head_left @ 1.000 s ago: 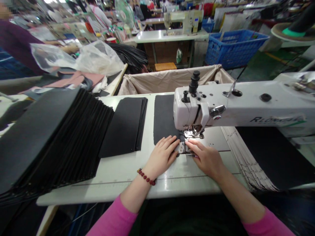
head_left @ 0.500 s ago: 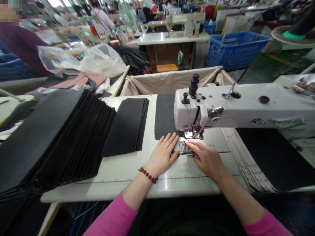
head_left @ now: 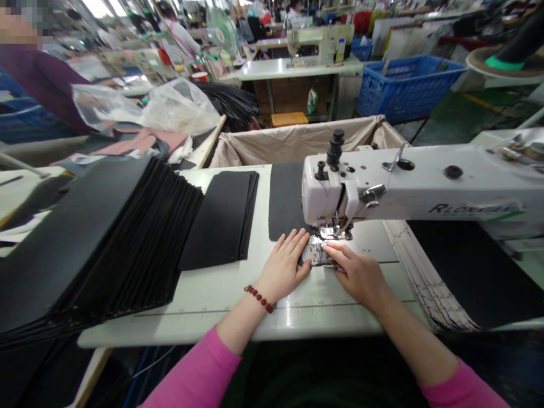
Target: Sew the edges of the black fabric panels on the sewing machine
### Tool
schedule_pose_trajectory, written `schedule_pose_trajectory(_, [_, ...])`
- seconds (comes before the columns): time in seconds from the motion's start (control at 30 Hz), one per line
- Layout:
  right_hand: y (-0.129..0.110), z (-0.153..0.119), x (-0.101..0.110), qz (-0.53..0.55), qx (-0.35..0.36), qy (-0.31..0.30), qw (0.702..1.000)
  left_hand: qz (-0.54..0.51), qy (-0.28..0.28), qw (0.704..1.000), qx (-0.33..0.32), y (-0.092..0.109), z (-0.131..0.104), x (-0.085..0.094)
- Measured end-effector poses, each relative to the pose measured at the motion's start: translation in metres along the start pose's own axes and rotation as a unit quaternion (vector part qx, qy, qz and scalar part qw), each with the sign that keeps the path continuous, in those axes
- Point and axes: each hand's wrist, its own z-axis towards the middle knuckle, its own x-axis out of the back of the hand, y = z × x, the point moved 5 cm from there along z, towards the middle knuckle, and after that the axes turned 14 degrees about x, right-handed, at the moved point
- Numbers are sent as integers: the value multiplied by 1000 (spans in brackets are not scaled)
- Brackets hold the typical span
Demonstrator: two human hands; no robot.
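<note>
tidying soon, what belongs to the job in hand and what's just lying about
Job, it seems:
white sewing machine
black panel partly beneath it
tall black stack
smaller black stack
right black stack

Lying about, apparently:
plastic bag
pink pieces
blue basket

Black panel (head_left: pixel 285 201) slid slightly farther back under sewing machine head (head_left: pixel 318 195).

A matte black, leather-like panel (head_left: pixel 285 201) lay flat, its three-o'clock side hidden behind the white industrial sewing machine (head_left: pixel 361 181). The visible part lay toward ten o'clock from the metal presser foot (head_left: pixel 329 233); the machine's lettered arm (head_left: pixel 425 184) stretched toward three o'clock.
</note>
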Motion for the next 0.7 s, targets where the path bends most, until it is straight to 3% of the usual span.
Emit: schedule_pose_trajectory(0.7, [0,-1,2,23,-10,17,1000,-27,29,999,-4,1,-1,2])
